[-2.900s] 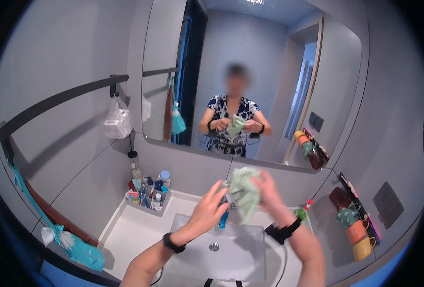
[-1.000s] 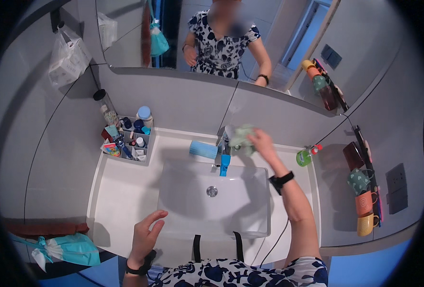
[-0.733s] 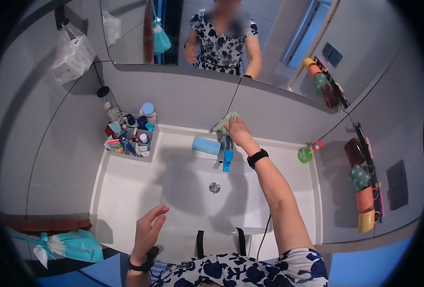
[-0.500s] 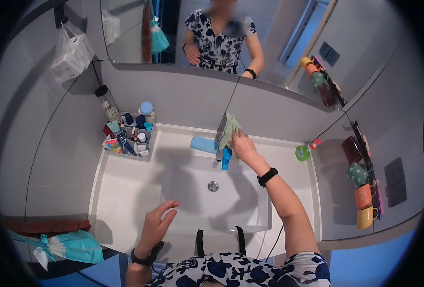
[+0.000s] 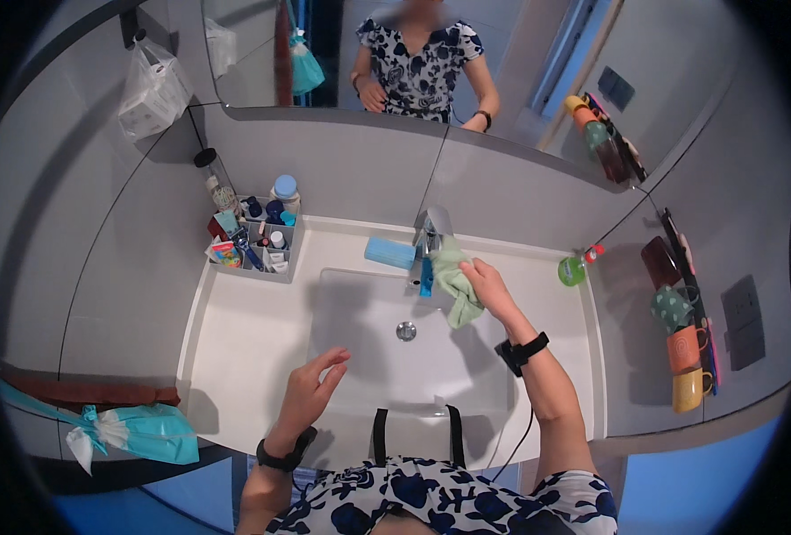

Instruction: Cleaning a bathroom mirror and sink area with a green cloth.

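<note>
My right hand [image 5: 488, 283] grips a light green cloth [image 5: 457, 290], which hangs over the back rim of the sink beside the faucet. The chrome faucet [image 5: 431, 223] has its upper part uncovered, and a blue piece [image 5: 426, 278] shows low on its front. Left of it, on the counter, lies a light blue rectangular sponge-like block [image 5: 390, 253]. My left hand [image 5: 313, 389] is held over the front left of the white sink [image 5: 369, 357], empty, with thumb and fingers apart.
A grey organizer [image 5: 280, 267] with small bottles and tubes stands at the back left. A green soap bottle [image 5: 572, 270] with a red pump is at the back right. Cups [image 5: 683, 348] hang on the right wall. A teal bag [image 5: 150, 434] hangs lower left; a mirror [image 5: 324, 53] spans the back.
My right hand has drawn the green cloth off the top of the faucet, toward me and to the right. The faucet's upper part now shows. The view has shifted slightly.
</note>
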The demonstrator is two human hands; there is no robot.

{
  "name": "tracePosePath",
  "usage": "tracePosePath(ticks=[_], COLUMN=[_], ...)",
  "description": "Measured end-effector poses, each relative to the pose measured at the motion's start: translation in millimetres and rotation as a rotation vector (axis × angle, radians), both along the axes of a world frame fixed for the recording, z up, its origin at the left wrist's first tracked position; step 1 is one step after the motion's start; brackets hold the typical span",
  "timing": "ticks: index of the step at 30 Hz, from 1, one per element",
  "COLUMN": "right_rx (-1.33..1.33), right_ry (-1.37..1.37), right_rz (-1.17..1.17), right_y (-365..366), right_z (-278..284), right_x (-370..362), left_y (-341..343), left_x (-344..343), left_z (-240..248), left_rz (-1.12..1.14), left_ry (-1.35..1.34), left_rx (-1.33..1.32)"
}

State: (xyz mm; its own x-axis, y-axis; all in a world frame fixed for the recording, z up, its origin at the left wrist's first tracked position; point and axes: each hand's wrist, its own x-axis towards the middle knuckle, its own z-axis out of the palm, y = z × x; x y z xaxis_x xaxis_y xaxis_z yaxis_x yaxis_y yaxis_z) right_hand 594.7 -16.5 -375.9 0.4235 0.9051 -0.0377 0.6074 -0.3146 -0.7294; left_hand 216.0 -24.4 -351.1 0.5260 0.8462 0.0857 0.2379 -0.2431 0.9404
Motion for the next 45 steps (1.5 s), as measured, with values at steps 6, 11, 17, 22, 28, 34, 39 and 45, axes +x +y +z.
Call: tracePosePath(ticks=[6,11,17,22,28,34,39,45], right_rx=[0.298,0.243,0.278,0.151,0.467,0.567,0.435,0.378], right_ry=[0.385,0.308,-0.052,0.04,0.474,-0.253,-0.067,-0.119], right_rz=[-0.042,-0.048,-0.17,-0.039,0.283,1.031,1.131,1.053], right_y=[39,87,123,66,-20,-38,-68,-88], right_z=[-81,-88,-90,-118,37,52,77,95], right_x=[8,19,18,81,-102,-183,-190,-176], left_y=[-15,-34,-43,-29,-18,10,-13,-66], left_x=[21,22,17,20,43,29,-80,-171], left_z=[2,-1,10,-15,3,9,99,321], left_rz=[-0.066,0.016,0.109,0.045,0.021,-0.004,0.403,0.853], left_ry=[0.047,0.102,0.107,-0.168,-0.802,-0.841,-0.044,0.464], left_rx=[0.012,-0.016,-0.075,-0.416,-1.155,-0.925,0.091,0.972])
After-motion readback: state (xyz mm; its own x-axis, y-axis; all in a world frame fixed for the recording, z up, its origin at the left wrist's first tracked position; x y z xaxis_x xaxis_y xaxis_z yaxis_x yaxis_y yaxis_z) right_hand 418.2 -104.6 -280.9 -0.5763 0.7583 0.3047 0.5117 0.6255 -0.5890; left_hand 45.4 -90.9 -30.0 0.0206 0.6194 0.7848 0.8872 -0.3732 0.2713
